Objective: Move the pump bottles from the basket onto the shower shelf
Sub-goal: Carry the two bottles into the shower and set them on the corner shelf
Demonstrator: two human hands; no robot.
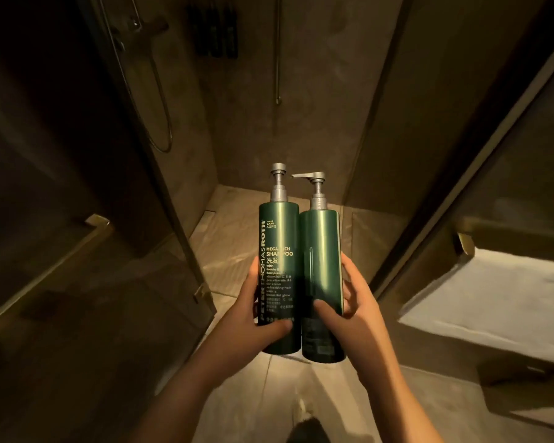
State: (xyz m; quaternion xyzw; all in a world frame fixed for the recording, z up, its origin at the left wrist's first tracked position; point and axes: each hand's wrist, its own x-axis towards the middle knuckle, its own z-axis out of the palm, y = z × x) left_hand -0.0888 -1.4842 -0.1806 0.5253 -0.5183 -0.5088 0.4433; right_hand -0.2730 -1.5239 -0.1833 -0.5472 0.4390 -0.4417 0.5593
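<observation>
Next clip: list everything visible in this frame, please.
shampoo bottle: one, dark green, centre, silver pump
second pump bottle: one, dark green, touching the shampoo bottle's right side
shower hose: one, metal, left wall
wall-mounted items: count unclear, black, back wall
door handle: one, brass, left
towel: one, white, right
left hand: grips shampoo bottle
right hand: grips second pump bottle

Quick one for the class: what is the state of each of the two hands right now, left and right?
Left hand: closed, holding the shampoo bottle.
Right hand: closed, holding the second green pump bottle beside it.
</observation>
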